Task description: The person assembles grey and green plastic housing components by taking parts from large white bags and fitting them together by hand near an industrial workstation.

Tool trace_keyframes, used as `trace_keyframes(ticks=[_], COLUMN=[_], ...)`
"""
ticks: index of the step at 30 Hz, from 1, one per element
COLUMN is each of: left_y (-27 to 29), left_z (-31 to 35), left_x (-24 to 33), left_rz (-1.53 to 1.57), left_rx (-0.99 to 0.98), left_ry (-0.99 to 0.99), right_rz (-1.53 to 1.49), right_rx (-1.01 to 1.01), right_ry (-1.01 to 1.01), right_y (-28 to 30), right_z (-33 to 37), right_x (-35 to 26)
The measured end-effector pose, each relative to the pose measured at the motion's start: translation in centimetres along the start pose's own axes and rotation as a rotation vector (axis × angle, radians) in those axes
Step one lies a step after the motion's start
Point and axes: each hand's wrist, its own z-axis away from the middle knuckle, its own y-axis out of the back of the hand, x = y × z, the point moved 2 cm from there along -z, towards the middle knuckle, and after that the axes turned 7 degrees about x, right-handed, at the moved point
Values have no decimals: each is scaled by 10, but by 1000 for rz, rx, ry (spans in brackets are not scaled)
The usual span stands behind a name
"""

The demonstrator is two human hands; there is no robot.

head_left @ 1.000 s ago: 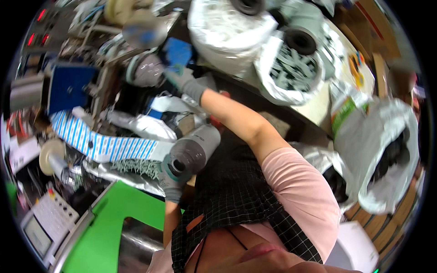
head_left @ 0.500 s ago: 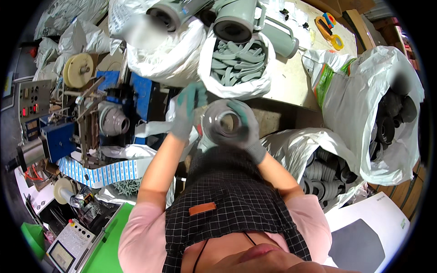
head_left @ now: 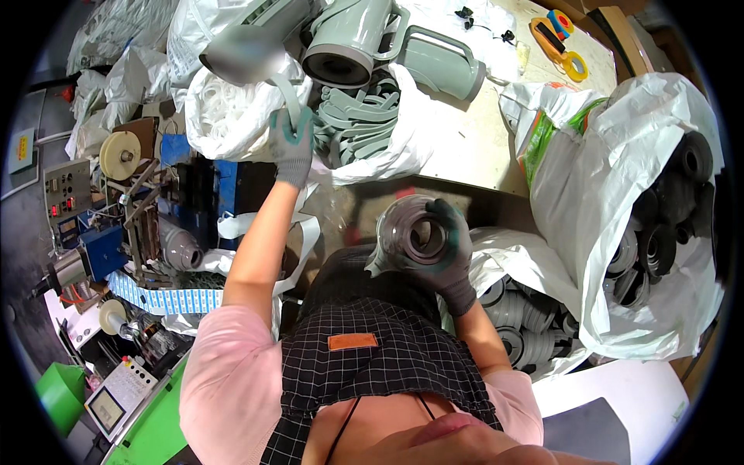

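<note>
Both my hands wear grey knit gloves with green palms. My left hand is closed round a curved grey-green plastic handle, which sticks up past the fingers. It is at the left edge of a white bag full of similar handles. My right hand grips a round grey plastic jug body at its right side, in front of my apron. The ringed opening of that body faces up, and its lower part is hidden.
Assembled grey-green jugs lie on the pale table beyond. A bag of white rings stands left of the handles. Bags of dark round parts are at my right. A machine stands at left.
My left hand has moved forward to the bag of handles and now holds one. My right hand has shifted slightly right and nearer with the jug body.
</note>
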Motion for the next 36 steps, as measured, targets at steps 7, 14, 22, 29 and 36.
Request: trace_keyframes(ticks=[7,14,22,29,36], left_y=[101,146,229,328,384], left_z=[62,105,131,156,189], left_x=[186,136,111,98,8], left_rz=[324,592,1390,1301,778], left_rx=[-653,-587,-635,-492,-498], left_ry=[-791,-94,661,121,81], right_rz=[-371,-441,-418,-512,-472], right_rx=[-104,101,11,-396,120], right_ry=[161,36,152,562,-171], right_y=[-4,16,-25,-53,-109], right_z=[-15,24,112,133,153], right_x=[-46,-112,-206,-293,-243])
